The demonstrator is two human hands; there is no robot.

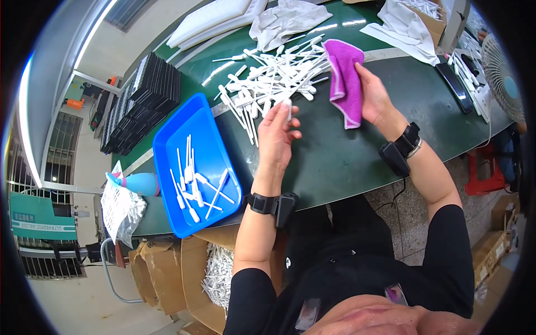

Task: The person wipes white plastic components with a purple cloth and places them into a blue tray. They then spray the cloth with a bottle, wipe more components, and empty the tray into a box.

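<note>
My left hand (pixel 277 134) hovers over the green table (pixel 335 162) and pinches a small white plastic stick (pixel 287 108) by its end. My right hand (pixel 375 97) grips a purple cloth (pixel 345 78) that hangs folded next to it. A loose pile of white plastic sticks (pixel 273 75) lies on the table just beyond my left hand. To my left sits a blue tray (pixel 170 151) holding several of the same white sticks (pixel 195 181). Both wrists wear black bands.
Stacks of black trays (pixel 142 100) stand at the far left. White cloths (pixel 290 19) and white foam sheets (pixel 212 19) lie at the back. A fan (pixel 502 78) and a dark phone (pixel 455 84) are at the right. Cardboard boxes (pixel 190 273) with white sticks stand under the table.
</note>
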